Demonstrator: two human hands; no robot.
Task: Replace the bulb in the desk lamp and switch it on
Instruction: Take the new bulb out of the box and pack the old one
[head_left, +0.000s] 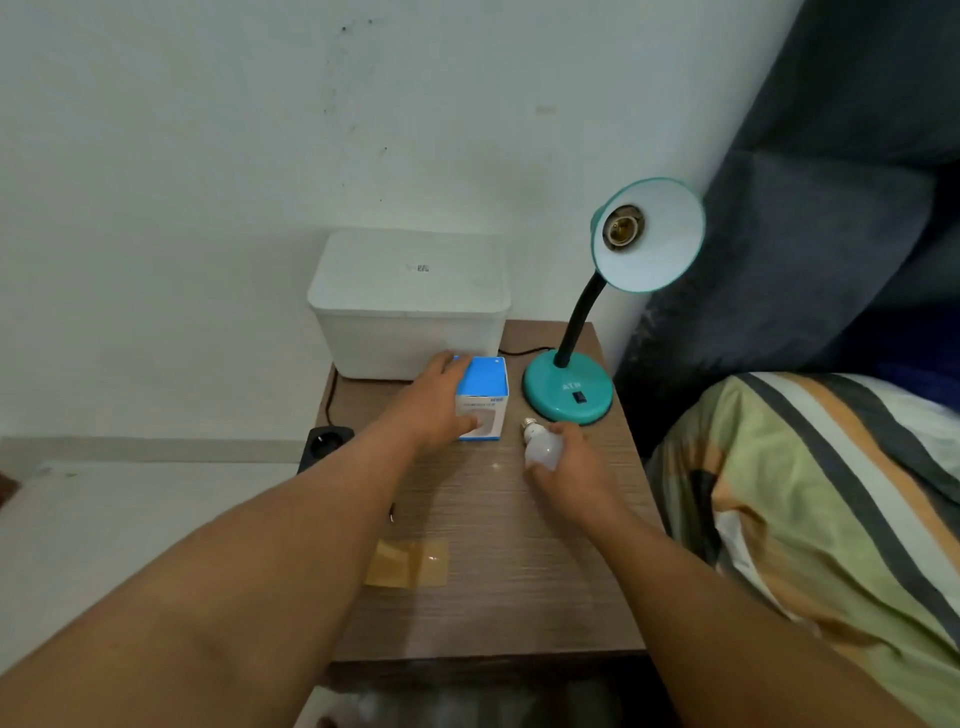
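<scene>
A teal desk lamp (567, 392) stands at the back right of the wooden bedside table (498, 592). Its shade (652, 239) tilts toward me and the socket (622, 227) inside it holds no bulb. My right hand (566, 467) grips a white bulb (540, 447) that lies on the table just in front of the lamp base, screw cap pointing away from me. My left hand (439, 402) wraps around a blue and white bulb box (485, 395) that stands to the left of the lamp base.
A white lidded plastic box (410, 301) sits at the back of the table against the wall. A black cord (524, 352) runs behind it to a floor socket (327, 441). Brown tape patches (408, 564) lie near the front. A striped pillow (810, 499) borders the table's right side.
</scene>
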